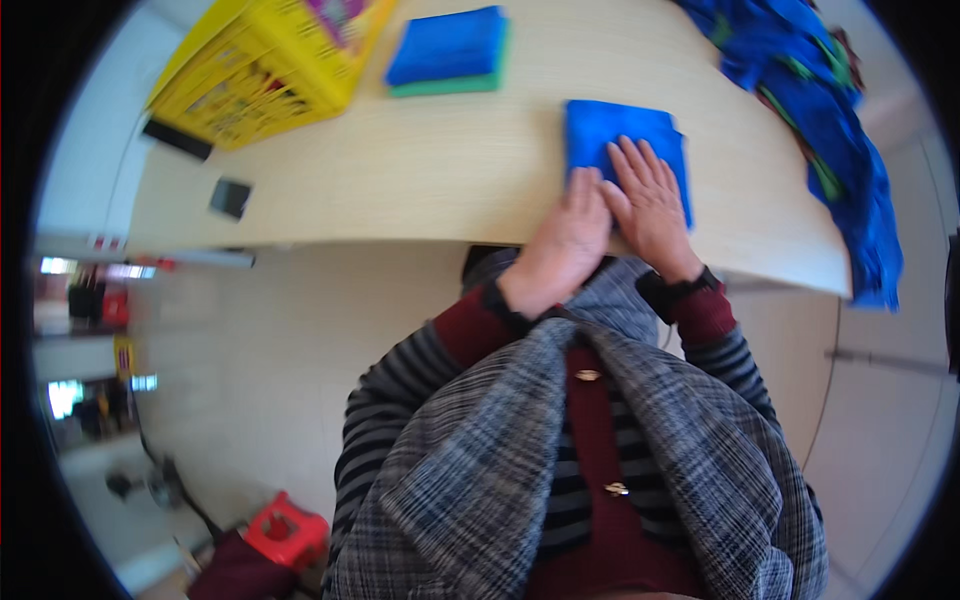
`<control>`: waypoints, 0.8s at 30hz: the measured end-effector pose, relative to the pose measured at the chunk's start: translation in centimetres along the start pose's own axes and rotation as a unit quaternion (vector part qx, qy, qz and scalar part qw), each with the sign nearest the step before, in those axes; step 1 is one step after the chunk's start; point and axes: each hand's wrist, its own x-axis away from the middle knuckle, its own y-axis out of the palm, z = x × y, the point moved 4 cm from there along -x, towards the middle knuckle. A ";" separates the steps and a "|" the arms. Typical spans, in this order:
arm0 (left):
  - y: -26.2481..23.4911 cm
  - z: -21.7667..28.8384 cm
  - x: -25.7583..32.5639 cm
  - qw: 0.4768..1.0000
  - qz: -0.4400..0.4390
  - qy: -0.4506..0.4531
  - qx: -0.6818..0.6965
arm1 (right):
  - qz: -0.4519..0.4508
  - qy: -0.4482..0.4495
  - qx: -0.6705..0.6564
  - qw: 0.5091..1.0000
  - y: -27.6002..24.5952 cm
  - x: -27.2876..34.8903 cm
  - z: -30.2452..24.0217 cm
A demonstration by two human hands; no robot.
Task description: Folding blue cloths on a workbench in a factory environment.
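Observation:
A folded blue cloth (590,125) lies on the table near its front edge. My right hand (652,205) rests flat on top of it, fingers stretched out and slightly spread. Beside it, my left hand (568,240) lies along the cloth's left front part with straight fingers, its fingertips close to the right thumb. Neither hand grasps anything. Farther back and to the left is a small stack of folded cloths (447,48), blue above green.
Loose, crumpled blue cloths (860,190) with some green and dark red hang over the table's right side. At the back left stands a yellow plastic basket (265,75). A small dark square (231,198) lies on the pale table (420,180). A red stool (287,532) is on the floor.

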 end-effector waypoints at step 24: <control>-1.9 2.1 -0.7 0.996 -0.086 0.025 -0.028 | 0.011 -0.010 0.029 0.999 1.8 -2.2 4.2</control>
